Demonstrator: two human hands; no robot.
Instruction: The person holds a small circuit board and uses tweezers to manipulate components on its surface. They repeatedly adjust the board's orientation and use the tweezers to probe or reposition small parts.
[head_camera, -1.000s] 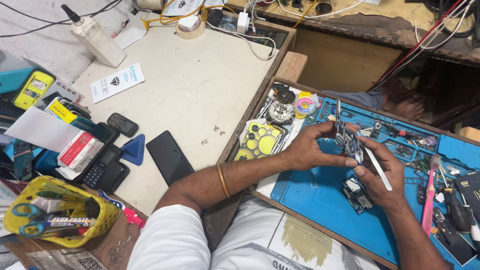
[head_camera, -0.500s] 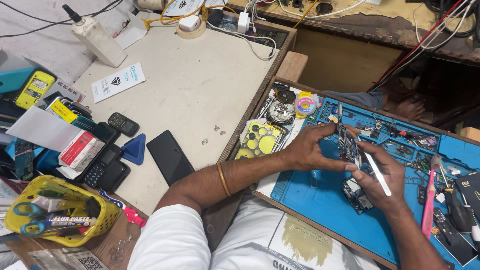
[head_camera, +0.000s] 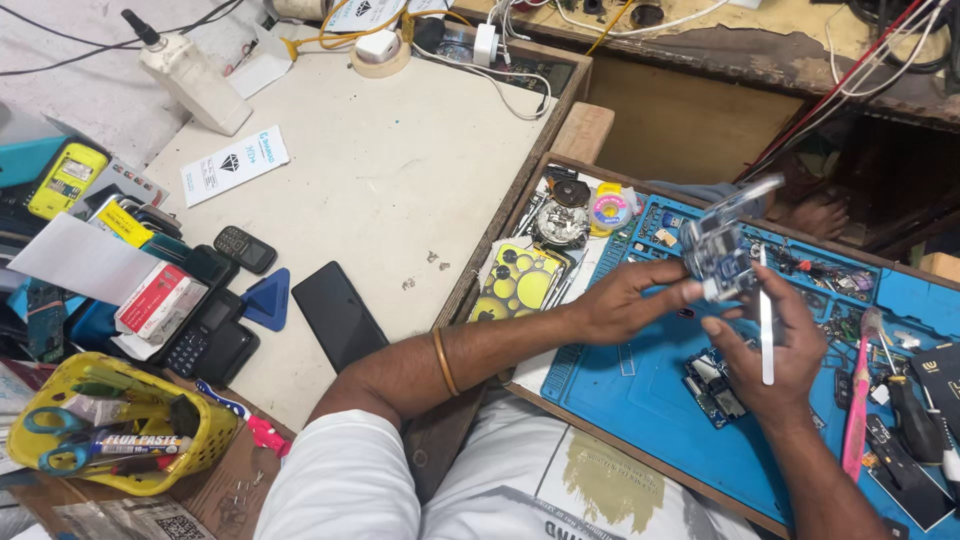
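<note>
Now both hands are sitting higher over the mat (head_camera: 640, 400) than a moment ago, with the board (head_camera: 718, 255) lifted and tipped up toward the camera instead of lying low between them. The left hand (head_camera: 625, 300) is pinching the board's lower edge, grip pressed onto it. The right hand (head_camera: 780, 345) is closing around a white tool (head_camera: 766, 320), holding it upright just at 3 o'clock of the board. A second board (head_camera: 712, 385) is lying on the mat at 6 o'clock of the hands, near them. Open blue mat is showing at 7 o'clock, toward the bench edge. At 9 o'clock a yellow case (head_camera: 520, 285) is resting by the mat's rim; parts trays (head_camera: 830, 270) are crowding 2 o'clock.
</note>
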